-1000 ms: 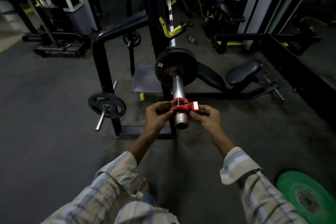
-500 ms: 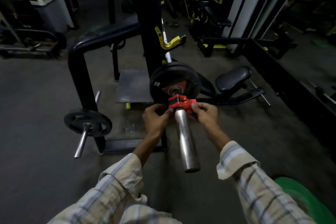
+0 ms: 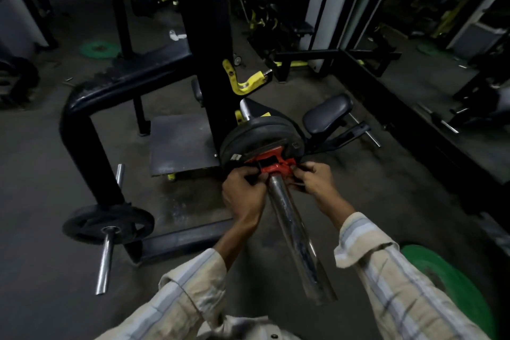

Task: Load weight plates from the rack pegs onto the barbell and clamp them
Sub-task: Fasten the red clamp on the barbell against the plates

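Your left hand (image 3: 242,196) and right hand (image 3: 314,182) grip red clamp (image 3: 271,164), fingers closed on it, flush against black plate (image 3: 262,132). Barbell sleeve (image 3: 295,232) long axis points toward you.

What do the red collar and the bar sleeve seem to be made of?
Red collar: probably moulded plastic, with a matte, evenly red surface and blocky edges.
Bar sleeve: metal, likely chromed or polished steel, since it shows bright streaked reflections and some dull, worn patches.
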